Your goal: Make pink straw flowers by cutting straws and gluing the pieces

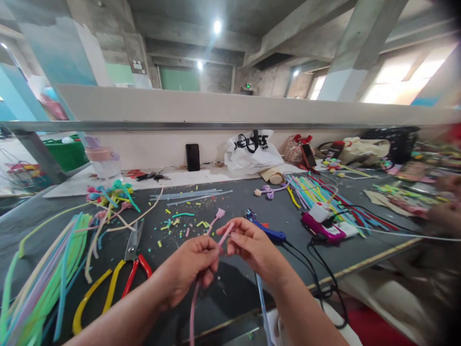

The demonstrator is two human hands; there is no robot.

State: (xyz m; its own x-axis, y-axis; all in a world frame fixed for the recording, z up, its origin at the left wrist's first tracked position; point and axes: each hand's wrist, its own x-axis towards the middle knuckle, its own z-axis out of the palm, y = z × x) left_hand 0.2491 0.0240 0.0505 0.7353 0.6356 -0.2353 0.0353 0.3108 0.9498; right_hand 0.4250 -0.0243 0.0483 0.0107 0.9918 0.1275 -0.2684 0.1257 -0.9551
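Observation:
A long pink strip [193, 312] hangs from my left hand [196, 266], whose fingers are closed around it over the middle of the dark table. My right hand [248, 242] pinches the strip's upper end, just to the right of my left hand. A small pink flower-shaped tip [220, 213] on a thin stem rises just beyond my left hand. Scissors with one yellow and one red handle [132, 245] lie partly open to the left of my left forearm. A blue-handled tool [270, 233] with a black cord lies just right of my right hand.
Bundled coloured strips [54, 278] lie at left, more [309, 190] at right. Small cut bits [176, 222] are scattered mid-table. A magenta power strip [322, 228] trails cords. Behind stand a phone [192, 157], a white bag [252, 156] and a cup [103, 161]. A co-worker's hand [448, 211] is far right.

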